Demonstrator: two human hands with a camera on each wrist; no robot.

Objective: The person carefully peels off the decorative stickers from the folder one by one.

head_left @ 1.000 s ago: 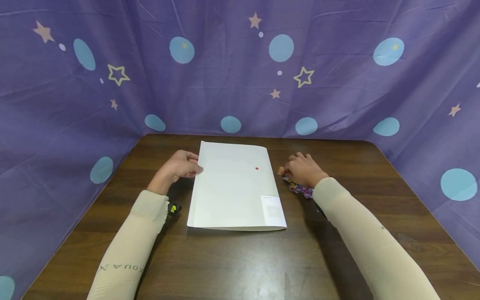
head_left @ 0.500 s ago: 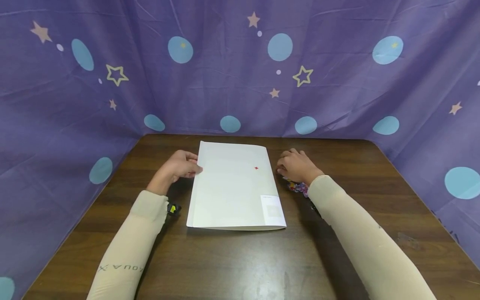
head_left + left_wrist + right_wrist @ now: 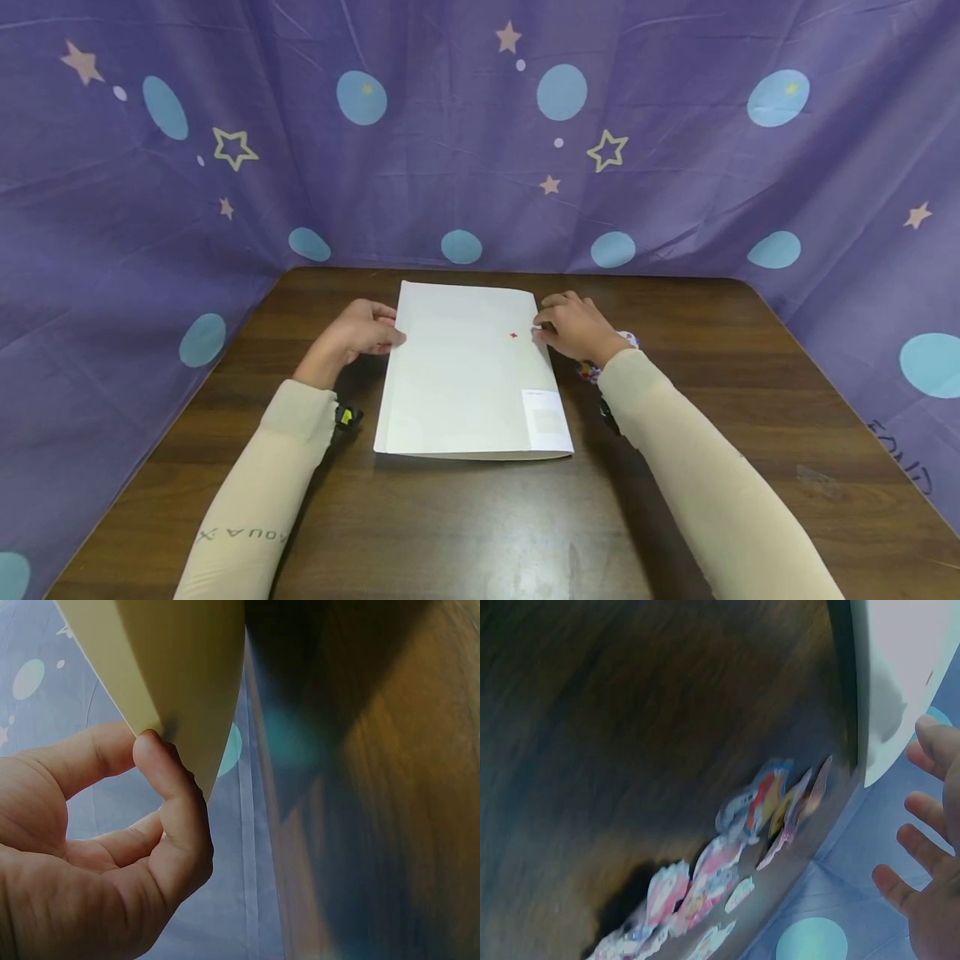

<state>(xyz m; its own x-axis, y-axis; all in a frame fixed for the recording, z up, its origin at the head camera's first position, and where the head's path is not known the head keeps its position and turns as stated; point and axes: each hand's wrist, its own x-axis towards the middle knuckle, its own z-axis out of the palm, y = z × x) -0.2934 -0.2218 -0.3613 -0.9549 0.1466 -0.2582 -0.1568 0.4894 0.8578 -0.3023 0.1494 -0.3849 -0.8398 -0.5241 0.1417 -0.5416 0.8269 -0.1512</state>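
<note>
A white folder (image 3: 465,375) lies on the table with a fold along its left side, a small red mark (image 3: 513,335) and a pale label (image 3: 546,421) at its lower right. My left hand (image 3: 362,329) pinches the left edge between thumb and fingers; the left wrist view shows the fingertips (image 3: 154,746) meeting at that edge. At the opposite edge is my right hand (image 3: 576,325), its fingertips right at the border. In the right wrist view its fingers (image 3: 922,847) are spread and loosely bent. Colourful cut-out stickers (image 3: 705,881) lie beneath the right wrist, partly hidden in the head view.
The brown wooden table (image 3: 465,525) reaches back to a purple curtain (image 3: 480,167) with stars and blue ovals. A clear strip of tape (image 3: 816,477) sticks to the table at the right. Black writing (image 3: 900,457) shows on the curtain's lower right.
My right hand has moved left from over the stickers to the folder's right edge, uncovering a sticker behind the wrist. The left hand keeps its pinch and the folder stays in place.
</note>
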